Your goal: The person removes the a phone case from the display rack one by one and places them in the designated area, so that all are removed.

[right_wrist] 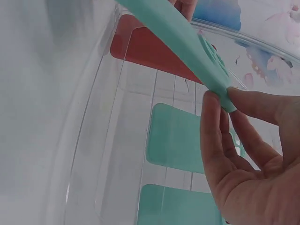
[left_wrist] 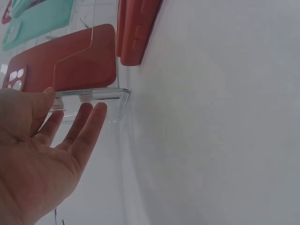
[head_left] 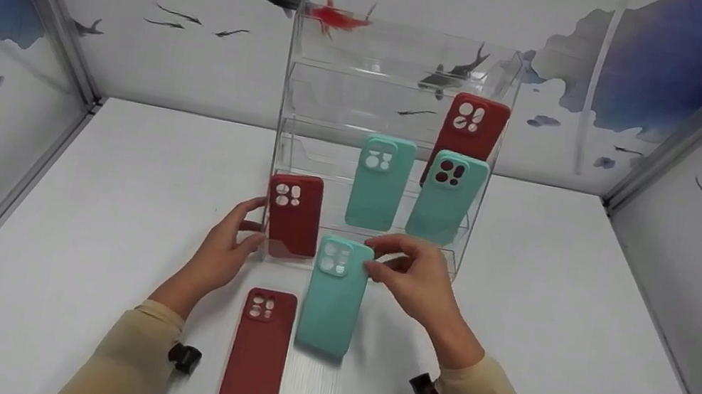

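Observation:
My right hand [head_left: 416, 277] pinches a teal phone case [head_left: 332, 302] by its upper right corner, thumb on one side and fingers on the other. The case stands tilted in front of a clear tiered rack [head_left: 401, 76]. At the rack's lower left side, my left hand [head_left: 225, 247] has its fingers extended loosely by the edge; whether they touch it, I cannot tell. Beside that hand, a red phone case [head_left: 295, 216] leans in the bottom tier. Two teal cases, one in the middle [head_left: 380, 184] and one at the right [head_left: 446, 199], sit a tier higher.
Another red case [head_left: 466, 138] stands in the rack behind the right teal one. A loose red case [head_left: 258, 354] lies on the white table [head_left: 146, 168] before the rack. Printed panels [head_left: 202, 55] enclose the table at the back and sides.

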`<state>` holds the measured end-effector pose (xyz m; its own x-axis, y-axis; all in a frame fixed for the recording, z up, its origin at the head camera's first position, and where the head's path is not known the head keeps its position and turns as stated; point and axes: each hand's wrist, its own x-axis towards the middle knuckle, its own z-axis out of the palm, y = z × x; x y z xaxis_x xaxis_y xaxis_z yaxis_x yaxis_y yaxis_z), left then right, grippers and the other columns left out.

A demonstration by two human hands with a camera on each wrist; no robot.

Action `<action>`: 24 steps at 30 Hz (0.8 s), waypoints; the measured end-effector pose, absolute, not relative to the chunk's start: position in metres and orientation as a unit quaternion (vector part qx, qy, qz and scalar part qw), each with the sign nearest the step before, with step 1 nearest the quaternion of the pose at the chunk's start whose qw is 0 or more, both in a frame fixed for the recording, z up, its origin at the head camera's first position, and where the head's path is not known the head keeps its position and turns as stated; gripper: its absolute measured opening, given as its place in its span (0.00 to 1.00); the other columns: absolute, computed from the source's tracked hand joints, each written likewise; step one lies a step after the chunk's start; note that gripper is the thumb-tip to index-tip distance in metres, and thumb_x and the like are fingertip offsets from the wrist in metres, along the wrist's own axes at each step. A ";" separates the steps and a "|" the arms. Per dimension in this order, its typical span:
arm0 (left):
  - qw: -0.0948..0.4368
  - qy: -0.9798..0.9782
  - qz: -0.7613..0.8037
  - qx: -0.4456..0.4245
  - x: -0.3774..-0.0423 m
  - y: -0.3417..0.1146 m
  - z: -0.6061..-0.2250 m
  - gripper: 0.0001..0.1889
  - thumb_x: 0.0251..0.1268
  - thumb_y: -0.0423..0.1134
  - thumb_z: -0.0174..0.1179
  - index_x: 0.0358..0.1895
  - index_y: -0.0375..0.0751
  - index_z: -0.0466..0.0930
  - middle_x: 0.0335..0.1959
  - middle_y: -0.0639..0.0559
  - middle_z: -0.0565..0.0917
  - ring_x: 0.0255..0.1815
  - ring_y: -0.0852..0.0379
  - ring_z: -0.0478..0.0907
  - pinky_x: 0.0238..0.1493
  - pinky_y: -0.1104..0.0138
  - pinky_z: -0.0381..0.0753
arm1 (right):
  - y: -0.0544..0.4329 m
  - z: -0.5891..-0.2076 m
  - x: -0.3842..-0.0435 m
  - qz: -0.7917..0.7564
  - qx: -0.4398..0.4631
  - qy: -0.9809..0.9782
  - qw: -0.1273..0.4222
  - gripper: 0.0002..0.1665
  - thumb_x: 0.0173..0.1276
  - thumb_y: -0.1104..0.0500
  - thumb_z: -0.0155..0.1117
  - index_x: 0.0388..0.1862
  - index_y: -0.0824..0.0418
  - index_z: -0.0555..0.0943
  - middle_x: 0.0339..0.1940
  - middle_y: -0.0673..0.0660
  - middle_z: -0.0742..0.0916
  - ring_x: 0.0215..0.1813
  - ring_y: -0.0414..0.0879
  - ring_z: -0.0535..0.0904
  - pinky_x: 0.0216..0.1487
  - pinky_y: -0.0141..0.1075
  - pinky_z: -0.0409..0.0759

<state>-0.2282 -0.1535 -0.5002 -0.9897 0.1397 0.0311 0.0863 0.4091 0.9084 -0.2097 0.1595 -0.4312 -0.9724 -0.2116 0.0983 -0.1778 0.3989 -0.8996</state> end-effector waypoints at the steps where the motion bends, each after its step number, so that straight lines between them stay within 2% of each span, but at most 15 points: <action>1: 0.025 0.839 0.539 0.068 -0.228 -0.153 -0.500 0.32 0.82 0.39 0.53 0.82 0.56 0.53 0.82 0.52 0.61 0.74 0.46 0.72 0.68 0.55 0.81 | 0.160 -0.433 -0.209 -0.536 -0.112 0.836 0.039 0.15 0.65 0.64 0.74 0.50 0.54 0.89 0.44 0.54 0.90 0.36 0.49 0.89 0.44 0.38 0.91; 5: 0.021 0.843 0.534 0.067 -0.227 -0.153 -0.498 0.32 0.82 0.39 0.53 0.82 0.56 0.53 0.82 0.52 0.62 0.74 0.45 0.72 0.68 0.52 0.81 | 0.160 -0.442 -0.208 -0.527 -0.107 0.837 0.104 0.14 0.66 0.63 0.73 0.51 0.54 0.89 0.44 0.55 0.89 0.38 0.49 0.89 0.46 0.41 0.91; 10: 0.021 0.844 0.531 0.069 -0.227 -0.153 -0.499 0.32 0.82 0.39 0.54 0.82 0.55 0.53 0.82 0.51 0.62 0.73 0.45 0.72 0.68 0.53 0.81 | 0.159 -0.457 -0.206 -0.510 -0.114 0.839 0.149 0.14 0.66 0.64 0.73 0.50 0.57 0.88 0.42 0.56 0.88 0.37 0.49 0.89 0.45 0.40 0.91; 17: 0.021 0.845 0.530 0.065 -0.227 -0.154 -0.500 0.32 0.82 0.39 0.53 0.82 0.57 0.53 0.82 0.52 0.62 0.74 0.45 0.72 0.69 0.51 0.80 | 0.155 -0.473 -0.206 -0.491 -0.115 0.847 0.169 0.14 0.63 0.63 0.77 0.48 0.60 0.89 0.39 0.57 0.88 0.35 0.47 0.90 0.43 0.41 0.92; 24: 0.015 0.844 0.531 0.075 -0.227 -0.154 -0.500 0.32 0.82 0.38 0.53 0.82 0.53 0.53 0.82 0.50 0.62 0.73 0.44 0.73 0.68 0.51 0.80 | 0.152 -0.487 -0.206 -0.465 -0.107 0.860 0.182 0.13 0.60 0.63 0.79 0.45 0.60 0.90 0.36 0.54 0.89 0.33 0.44 0.89 0.39 0.37 0.91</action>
<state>-0.2275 -0.1542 -0.5001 -0.9881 0.1435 0.0545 0.1111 0.4239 0.8989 -0.2062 0.1523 -0.4869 -0.9114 -0.3521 -0.2132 -0.0146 0.5453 -0.8381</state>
